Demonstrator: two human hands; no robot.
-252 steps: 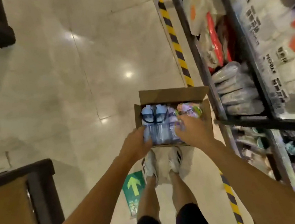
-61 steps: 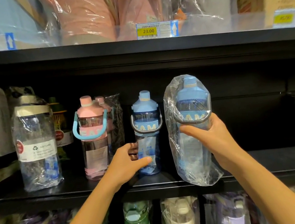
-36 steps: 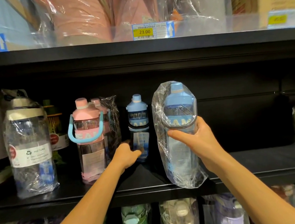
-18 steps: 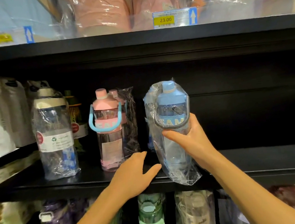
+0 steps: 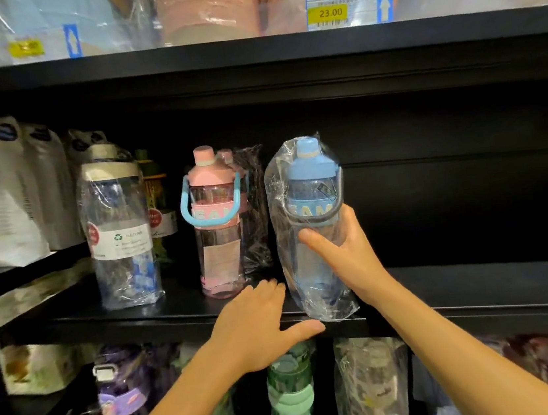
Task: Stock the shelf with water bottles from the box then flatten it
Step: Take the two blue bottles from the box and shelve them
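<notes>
Right hand [image 5: 342,254] is gripping the bagged blue bottle [image 5: 314,223] round its middle, thumb across the front, keeping it upright so its base can settle on the shelf [image 5: 482,281] near the front edge, just right of the pink bottle [image 5: 216,224]. Left hand [image 5: 259,326] is resting spread and flat on the shelf edge, holding nothing, probably steadying. Box isn't showing.
</notes>
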